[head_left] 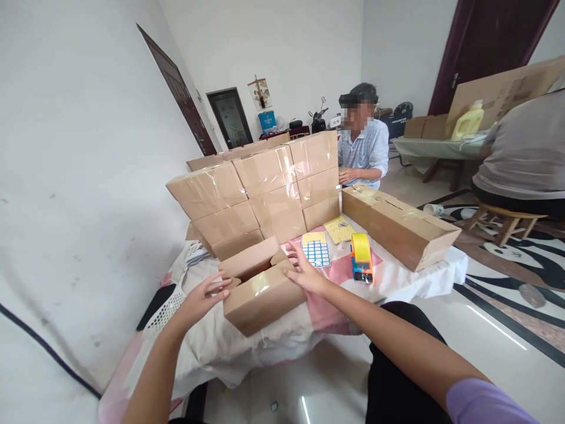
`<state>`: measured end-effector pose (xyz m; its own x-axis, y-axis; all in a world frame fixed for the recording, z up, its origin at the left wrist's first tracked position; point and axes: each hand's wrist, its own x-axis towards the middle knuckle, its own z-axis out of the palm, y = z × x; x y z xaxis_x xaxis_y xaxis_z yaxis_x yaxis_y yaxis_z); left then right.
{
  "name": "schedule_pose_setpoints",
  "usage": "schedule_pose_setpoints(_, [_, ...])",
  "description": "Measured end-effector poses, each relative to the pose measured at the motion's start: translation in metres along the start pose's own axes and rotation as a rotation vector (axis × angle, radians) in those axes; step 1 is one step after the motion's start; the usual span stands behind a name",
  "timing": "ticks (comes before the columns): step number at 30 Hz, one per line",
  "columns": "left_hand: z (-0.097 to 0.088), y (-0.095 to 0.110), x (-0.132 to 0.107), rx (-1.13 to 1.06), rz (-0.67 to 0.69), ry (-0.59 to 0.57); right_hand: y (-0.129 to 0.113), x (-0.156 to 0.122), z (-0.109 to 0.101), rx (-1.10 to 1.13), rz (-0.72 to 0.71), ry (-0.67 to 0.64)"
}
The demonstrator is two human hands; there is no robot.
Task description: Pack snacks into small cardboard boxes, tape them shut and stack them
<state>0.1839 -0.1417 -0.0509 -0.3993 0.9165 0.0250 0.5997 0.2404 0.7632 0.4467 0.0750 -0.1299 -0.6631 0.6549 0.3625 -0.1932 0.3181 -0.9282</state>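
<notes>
A small cardboard box (pixel 265 297) lies at the near edge of the cloth-covered table, its top flaps parted over a dark gap. At its left end, my left hand (pixel 205 299) has its fingers curved around the corner. My right hand (pixel 304 272) grips the opposite end, thumb over the front top edge and fingers beyond the end flap. Just right of that hand are a sheet of blue-bordered labels (pixel 316 253) and a tape dispenser (pixel 362 259) with a yellow roll. Behind the box rises a stack of taped cardboard boxes (pixel 273 188).
A long taped carton (pixel 397 227) lies along the table's right side, near yellow cards (pixel 339 229). A white perforated basket (pixel 166 309) is at the left edge. One person (pixel 364 144) sits behind the stack; another person (pixel 525 147) sits on a wooden stool at right.
</notes>
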Motion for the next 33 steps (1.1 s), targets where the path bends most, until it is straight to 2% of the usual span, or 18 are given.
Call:
schedule_pose_setpoints(2, [0.011, -0.009, 0.012, 0.142, 0.074, 0.247, 0.002, 0.005, 0.007, 0.090, 0.106, -0.002])
schedule_pose_setpoints(3, [0.016, -0.012, 0.017, 0.225, 0.129, 0.325, 0.002, 0.007, 0.009, 0.116, 0.135, -0.018])
schedule_pose_setpoints(5, [0.023, -0.012, 0.023, 0.344, 0.216, 0.374, -0.001, 0.011, 0.011, 0.143, 0.157, -0.045])
schedule_pose_setpoints(8, [0.029, 0.003, 0.022, 0.456, 0.213, 0.386, -0.006, 0.013, 0.014, 0.154, 0.158, -0.008])
schedule_pose_setpoints(10, [0.035, 0.020, 0.015, 0.547, 0.222, 0.312, -0.008, 0.012, 0.017, 0.174, 0.149, 0.051])
schedule_pose_setpoints(13, [0.051, 0.047, 0.001, 0.651, 0.295, 0.052, -0.010, 0.010, 0.020, 0.212, 0.151, 0.108])
schedule_pose_setpoints(14, [0.058, 0.054, -0.003, 0.683, 0.290, -0.004, -0.010, 0.010, 0.019, 0.216, 0.155, 0.108])
schedule_pose_setpoints(15, [0.066, 0.059, -0.006, 0.721, 0.259, -0.019, -0.010, 0.009, 0.018, 0.214, 0.156, 0.101])
schedule_pose_setpoints(18, [0.086, 0.065, -0.010, 0.851, 0.142, 0.027, -0.008, 0.004, 0.014, 0.182, 0.141, 0.054])
schedule_pose_setpoints(21, [0.096, 0.064, -0.009, 0.927, 0.139, 0.076, -0.003, -0.004, 0.006, 0.141, 0.134, 0.036])
schedule_pose_setpoints(25, [0.099, 0.060, -0.006, 0.928, 0.141, 0.091, -0.002, -0.014, -0.024, -0.055, 0.017, 0.164])
schedule_pose_setpoints(27, [0.099, 0.057, -0.004, 0.925, 0.133, 0.086, -0.005, -0.019, -0.051, -0.241, -0.101, 0.276])
schedule_pose_setpoints(29, [0.098, 0.052, 0.001, 0.910, 0.184, 0.075, -0.009, -0.024, -0.083, -0.415, -0.167, 0.421])
schedule_pose_setpoints(31, [0.095, 0.044, 0.009, 0.884, 0.271, 0.062, -0.011, -0.031, -0.114, -0.504, -0.128, 0.602])
schedule_pose_setpoints(33, [0.089, 0.033, 0.019, 0.862, 0.319, 0.055, -0.010, -0.039, -0.138, -0.495, -0.048, 0.767])
